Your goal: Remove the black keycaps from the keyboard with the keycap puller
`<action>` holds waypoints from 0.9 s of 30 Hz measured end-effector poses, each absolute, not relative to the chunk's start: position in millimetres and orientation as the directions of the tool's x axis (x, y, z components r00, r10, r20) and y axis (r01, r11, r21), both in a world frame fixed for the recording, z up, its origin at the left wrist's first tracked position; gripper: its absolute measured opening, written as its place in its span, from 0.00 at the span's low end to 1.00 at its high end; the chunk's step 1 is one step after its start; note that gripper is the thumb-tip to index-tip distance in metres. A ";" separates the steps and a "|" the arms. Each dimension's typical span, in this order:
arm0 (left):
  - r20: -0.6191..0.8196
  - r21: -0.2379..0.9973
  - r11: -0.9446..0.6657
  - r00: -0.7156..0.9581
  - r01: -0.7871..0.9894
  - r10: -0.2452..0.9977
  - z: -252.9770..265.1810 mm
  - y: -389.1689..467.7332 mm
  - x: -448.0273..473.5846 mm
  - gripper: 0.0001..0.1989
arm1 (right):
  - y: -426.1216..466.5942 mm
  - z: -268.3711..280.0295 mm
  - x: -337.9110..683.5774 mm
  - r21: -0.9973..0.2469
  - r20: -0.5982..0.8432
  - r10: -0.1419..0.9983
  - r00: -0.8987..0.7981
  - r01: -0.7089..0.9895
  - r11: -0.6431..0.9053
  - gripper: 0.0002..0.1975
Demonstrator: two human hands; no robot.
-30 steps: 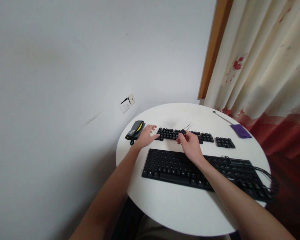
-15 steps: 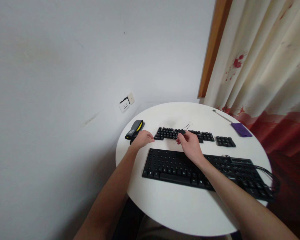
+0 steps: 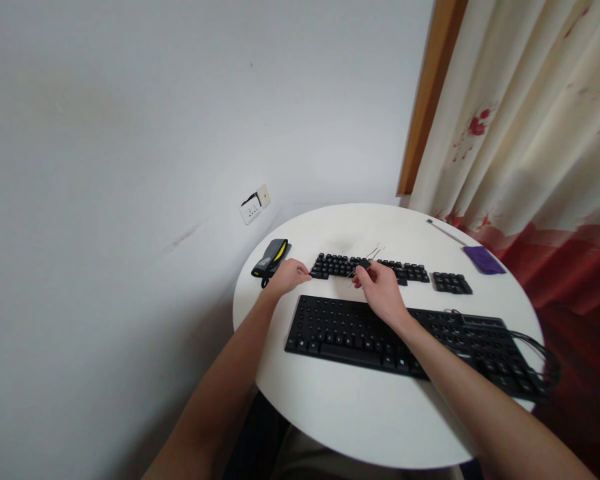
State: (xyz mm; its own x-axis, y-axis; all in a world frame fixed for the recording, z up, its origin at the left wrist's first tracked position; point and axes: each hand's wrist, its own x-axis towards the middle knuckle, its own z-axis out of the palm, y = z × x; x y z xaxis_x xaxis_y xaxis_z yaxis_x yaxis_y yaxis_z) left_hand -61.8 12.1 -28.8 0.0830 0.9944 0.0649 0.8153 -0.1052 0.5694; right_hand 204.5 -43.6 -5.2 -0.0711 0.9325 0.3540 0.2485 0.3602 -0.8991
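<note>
At the left end of the laid-out black keycaps is my left hand, its fingers pressed together and the tips beside the outermost caps. Whether it pinches a keycap is too small to tell. My right hand is closed around the black handle of a wire keycap puller, over the middle of the keycap rows. Thin wire loops stick out on both sides of the handle. Below both hands lies a black keyboard, its upper left part bare of caps; my right forearm crosses over it and hides some of it.
A grey and yellow pouch lies by my left wrist. A block of number-pad keycaps sits to the right, with a purple cloth and a thin brush behind. The keyboard's cable loops at the right edge of the round white table.
Both hands stay almost where they were, the right one still on the keycap puller. The whole view has shifted very slightly.
</note>
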 end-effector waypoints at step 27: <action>0.144 0.622 -0.172 0.105 0.764 0.984 -6.6 -1.0 -60.6 0.16 | -53.8 1.5 202.8 -0.873 0.321 0.890 -0.323 0.264 0.411 0.14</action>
State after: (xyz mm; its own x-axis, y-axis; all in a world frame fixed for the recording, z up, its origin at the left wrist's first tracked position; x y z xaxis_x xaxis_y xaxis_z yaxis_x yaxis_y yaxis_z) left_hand -60.6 -1.0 -6.6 0.1050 0.9840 0.1438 0.7637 -0.1724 0.6221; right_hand 202.8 -53.8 1.5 -0.3234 0.8901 0.3212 0.2640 0.4108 -0.8727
